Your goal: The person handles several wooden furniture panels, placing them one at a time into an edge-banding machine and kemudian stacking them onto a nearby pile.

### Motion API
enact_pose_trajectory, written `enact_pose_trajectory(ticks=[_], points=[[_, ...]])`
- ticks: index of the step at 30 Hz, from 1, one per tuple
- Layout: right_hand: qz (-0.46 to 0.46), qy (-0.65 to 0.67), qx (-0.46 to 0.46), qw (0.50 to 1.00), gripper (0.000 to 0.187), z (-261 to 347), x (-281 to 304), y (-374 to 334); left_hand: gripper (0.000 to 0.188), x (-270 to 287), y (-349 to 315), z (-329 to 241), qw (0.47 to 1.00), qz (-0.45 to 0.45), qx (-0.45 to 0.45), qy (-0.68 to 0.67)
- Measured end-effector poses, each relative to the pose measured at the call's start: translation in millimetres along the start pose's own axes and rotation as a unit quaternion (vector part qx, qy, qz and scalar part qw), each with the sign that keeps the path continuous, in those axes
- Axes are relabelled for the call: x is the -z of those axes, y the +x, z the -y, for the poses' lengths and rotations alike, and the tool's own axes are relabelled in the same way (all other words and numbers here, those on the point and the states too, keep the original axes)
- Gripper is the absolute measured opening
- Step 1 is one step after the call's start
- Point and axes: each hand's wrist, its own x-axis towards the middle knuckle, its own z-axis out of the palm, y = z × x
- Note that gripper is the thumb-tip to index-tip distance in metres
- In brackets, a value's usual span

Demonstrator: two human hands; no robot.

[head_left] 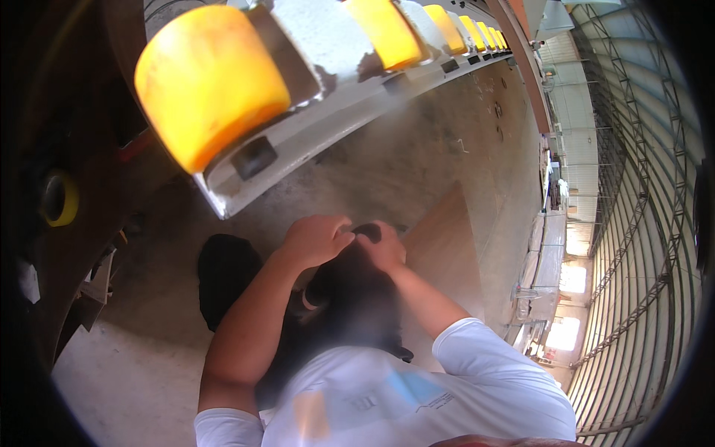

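Observation:
My left hand is closed, its fingers curled in beside my right hand, in front of my body. Close against it, my right hand curls round a small dark brown piece. What this piece is, I cannot make out; it may be part of a larger dark thing. Thumbs and fingertips of the two hands nearly meet there. Below them is the black cloth of my trousers, blurred. Both forearms reach up from the short white sleeves of my shirt.
A grey metal frame with a row of yellow rollers crosses above my hands. A brown board lies on the concrete floor to the right. At far left hangs or stands a yellow tape roll. Stacked goods line the right wall.

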Motion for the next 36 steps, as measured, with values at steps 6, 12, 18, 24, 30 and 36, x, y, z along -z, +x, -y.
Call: enact_pose_trajectory(ticks=[6, 12, 18, 24, 30, 36], points=[[-0.026, -0.008, 0.088, 0.996, 0.07, -3.3, -0.6, 8.5, 0.039, -5.7, 7.0, 15.0, 1.0, -0.005, 0.004, 0.028], [-0.012, -0.013, 0.103, 0.995, 0.064, -2.2, -1.7, 14.4, 0.028, -1.7, 12.3, 14.0, 0.997, -0.03, -0.004, 0.069], [0.012, -0.07, 0.075, 0.995, 0.062, 9.6, 5.2, 31.6, 0.025, 6.5, 13.4, 14.4, 0.993, -0.083, -0.001, 0.08], [0.038, -0.107, 0.07, 0.991, 0.052, 38.5, 20.6, 32.1, 0.03, 36.9, -34.9, 17.1, 0.961, -0.177, 0.066, 0.204], [0.051, -0.046, 0.083, 0.994, 0.052, 22.8, 13.8, 42.9, 0.033, 22.1, -137.1, 28.3, 0.88, -0.305, 0.06, 0.359], [0.064, -0.047, 0.074, 0.994, 0.054, 28.2, 21.7, 36.3, 0.038, 16.9, -137.0, 21.2, 0.857, -0.281, 0.11, 0.417]])
